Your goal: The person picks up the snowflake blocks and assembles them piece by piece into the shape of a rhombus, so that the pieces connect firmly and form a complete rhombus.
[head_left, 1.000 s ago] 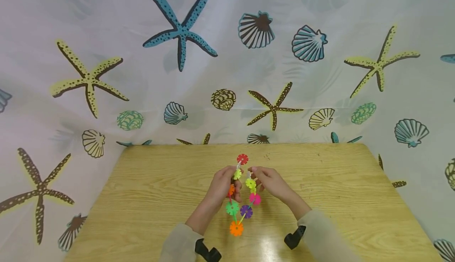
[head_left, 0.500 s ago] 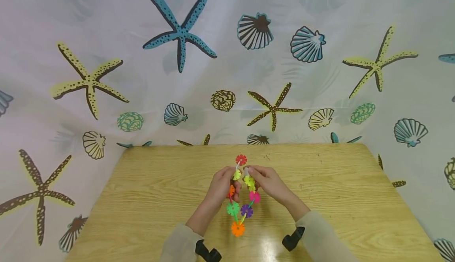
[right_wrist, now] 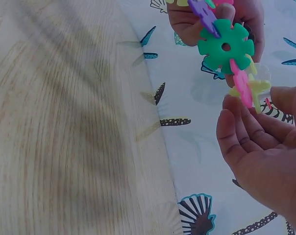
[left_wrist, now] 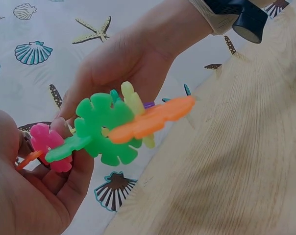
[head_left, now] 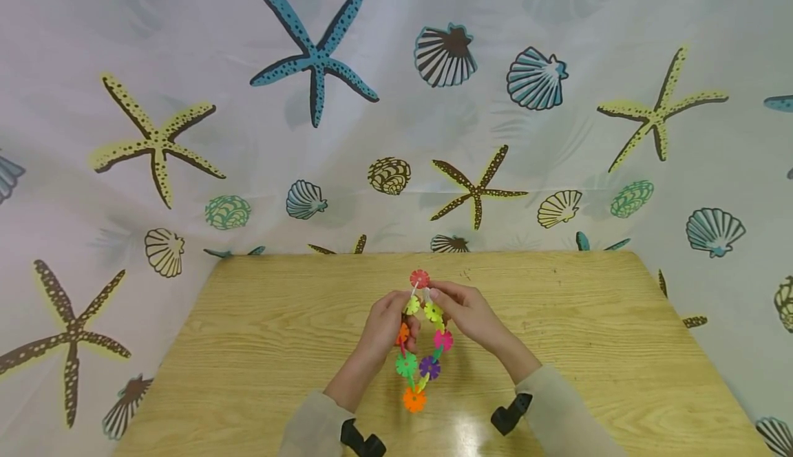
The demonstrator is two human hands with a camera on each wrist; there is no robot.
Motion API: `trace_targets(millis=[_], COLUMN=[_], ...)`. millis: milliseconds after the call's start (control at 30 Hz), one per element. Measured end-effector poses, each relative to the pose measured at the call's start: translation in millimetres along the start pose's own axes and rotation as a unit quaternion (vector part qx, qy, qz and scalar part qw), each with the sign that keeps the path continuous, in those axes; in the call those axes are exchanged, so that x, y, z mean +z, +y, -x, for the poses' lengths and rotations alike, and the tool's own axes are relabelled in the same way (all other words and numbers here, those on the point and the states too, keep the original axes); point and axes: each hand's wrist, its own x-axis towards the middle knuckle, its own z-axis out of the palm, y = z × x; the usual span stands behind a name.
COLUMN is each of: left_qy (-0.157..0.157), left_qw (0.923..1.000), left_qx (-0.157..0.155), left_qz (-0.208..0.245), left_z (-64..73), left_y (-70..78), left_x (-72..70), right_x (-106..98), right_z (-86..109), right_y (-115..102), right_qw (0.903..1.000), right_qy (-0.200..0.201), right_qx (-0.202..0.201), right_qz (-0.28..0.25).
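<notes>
A loop-like chain of notched plastic snowflake discs hangs between my hands in the head view. My left hand (head_left: 385,323) grips its left side, fingers curled around an orange disc (head_left: 403,333) and others. A red disc (head_left: 419,279) tops the chain, joined to a pale clear disc. My right hand (head_left: 467,311) pinches the chain's other end, a clear disc beside a yellow disc (head_left: 433,312), close to the red one. Whether the two touch is hard to tell. Lower down hang a green disc (left_wrist: 101,127), a purple disc (head_left: 430,368) and the bottom orange disc (left_wrist: 153,120).
A wood-grain table (head_left: 266,347) lies under the hands. Behind and at both sides hangs a white curtain (head_left: 384,113) printed with starfish and shells. Black wrist cameras (head_left: 511,414) sit at both sleeves.
My right hand has shifted left, bringing the clear disc and yellow disc up to the red disc. The right side of the chain has drawn in slightly. My left hand has barely moved.
</notes>
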Motion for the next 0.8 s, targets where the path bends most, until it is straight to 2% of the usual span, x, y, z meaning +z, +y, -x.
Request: trace_targets(millis=[300,600,800], left_qy=[0.016,-0.007,-0.009], left_qw=[0.9999,0.9999,0.9999], left_qx=[-0.001,-0.002,-0.006], left_qz=[-0.004,-0.008,-0.01], left_z=[-0.8,-0.4,1.3], left_y=[-0.6,-0.6,-1.5], left_x=[2.3,3.5,1.9], right_x=[-4.3,-4.6,-4.7], right_z=[-0.2,-0.1,2.0], right_y=[-4.5,-6.6,-7.4], right_qw=[0.9999,0.9999,0.9997], right_qy=[-0.003,0.005,-0.003], right_qx=[-0.009,-0.001,-0.02], right_qz=[-0.009,-0.009,-0.016])
